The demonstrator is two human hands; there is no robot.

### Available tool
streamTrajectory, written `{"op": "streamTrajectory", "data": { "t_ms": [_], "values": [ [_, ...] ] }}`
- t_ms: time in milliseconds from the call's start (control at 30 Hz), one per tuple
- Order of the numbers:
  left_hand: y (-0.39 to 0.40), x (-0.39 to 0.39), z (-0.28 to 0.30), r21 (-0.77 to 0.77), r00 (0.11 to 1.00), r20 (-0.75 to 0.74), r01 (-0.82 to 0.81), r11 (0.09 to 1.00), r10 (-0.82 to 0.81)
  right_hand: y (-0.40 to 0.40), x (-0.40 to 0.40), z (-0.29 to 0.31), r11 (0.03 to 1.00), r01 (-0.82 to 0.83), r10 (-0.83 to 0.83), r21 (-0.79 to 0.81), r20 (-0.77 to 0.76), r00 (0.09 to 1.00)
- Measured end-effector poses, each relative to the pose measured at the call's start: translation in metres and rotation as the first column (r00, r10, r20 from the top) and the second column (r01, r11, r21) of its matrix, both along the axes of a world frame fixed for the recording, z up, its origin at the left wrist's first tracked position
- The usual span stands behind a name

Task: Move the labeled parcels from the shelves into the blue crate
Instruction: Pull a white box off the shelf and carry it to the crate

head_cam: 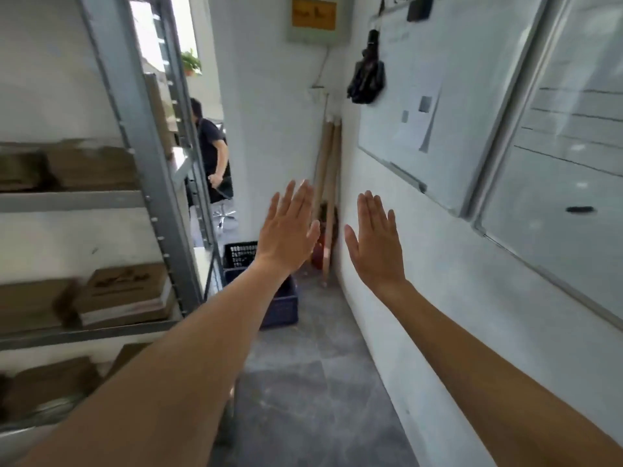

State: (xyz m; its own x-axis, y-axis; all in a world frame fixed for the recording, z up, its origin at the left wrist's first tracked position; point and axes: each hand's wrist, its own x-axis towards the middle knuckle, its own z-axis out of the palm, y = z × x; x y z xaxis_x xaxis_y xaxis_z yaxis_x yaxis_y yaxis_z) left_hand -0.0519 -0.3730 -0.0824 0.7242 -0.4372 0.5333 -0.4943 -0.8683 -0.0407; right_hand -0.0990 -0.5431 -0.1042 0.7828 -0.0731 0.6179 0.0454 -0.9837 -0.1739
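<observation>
Both the left hand point(286, 230) and the right hand point(376, 244) are reaching forward with straight, spread fingers, holding nothing. The brown parcels point(124, 291) are sitting in stacks on the left-hand metal shelves point(148, 183), while the blue crate point(279, 306) is waiting on the floor farther off, partly hidden behind the left forearm. Its inside is hardly showing, so I cannot tell whether anything is in it yet; judging by the full shelves, most of the moving is still lying ahead.
</observation>
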Motion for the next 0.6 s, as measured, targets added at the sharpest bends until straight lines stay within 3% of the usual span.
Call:
{"op": "streamTrajectory", "data": {
  "t_ms": [233,400,600],
  "values": [
    [0.19,-0.029,0.023,-0.079,0.898,-0.002,-0.438,0.896,0.439,0.173,0.039,0.024,0.926,-0.372,0.374,-0.063,0.013,0.927],
    [0.327,-0.088,0.032,-0.036,0.739,0.055,-0.671,0.741,0.672,0.324,0.027,0.046,0.773,-0.632,0.635,-0.058,0.083,0.768],
    [0.488,-0.175,0.061,-0.041,0.508,0.096,-0.857,0.514,0.856,0.493,-0.008,0.064,0.641,-0.765,0.767,-0.064,0.102,0.634]
  ]
}}
